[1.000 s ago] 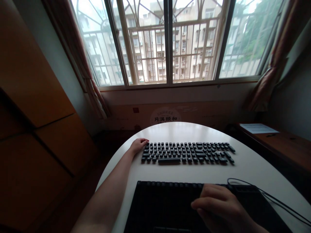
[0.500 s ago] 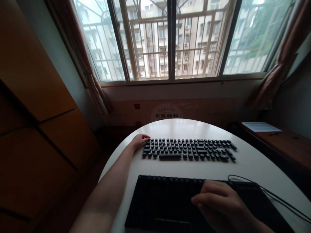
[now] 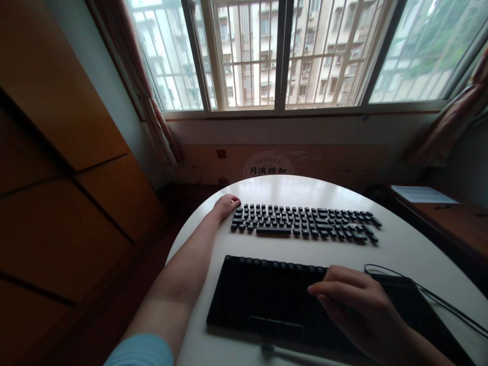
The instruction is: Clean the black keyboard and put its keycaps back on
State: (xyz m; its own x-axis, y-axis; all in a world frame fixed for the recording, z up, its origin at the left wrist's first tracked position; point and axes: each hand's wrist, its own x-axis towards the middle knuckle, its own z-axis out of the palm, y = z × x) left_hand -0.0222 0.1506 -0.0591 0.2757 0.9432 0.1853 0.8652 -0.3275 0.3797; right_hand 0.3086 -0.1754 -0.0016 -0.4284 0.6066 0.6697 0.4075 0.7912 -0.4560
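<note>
A set of loose black keycaps (image 3: 305, 223) lies in keyboard-shaped rows on the white round table (image 3: 404, 249). My left hand (image 3: 225, 205) reaches out to their far left corner, fingers curled, touching the top-left caps. Nearer to me lies a black keyboard base (image 3: 267, 300) with bare rows of switches. My right hand (image 3: 358, 305) rests palm down on its right half, fingers bent and close together, with nothing visible in them.
A black cable (image 3: 438, 300) runs from the keyboard base off to the right. A small tool (image 3: 270, 348) lies at the table's near edge. Wooden cabinets (image 3: 57, 178) stand left, a side table with paper (image 3: 423, 194) right, and a window (image 3: 282, 51) ahead.
My view has tilted downward, so the table and both keyboards sit higher in the picture. Both hands stay where they were on the keycaps and the keyboard base.
</note>
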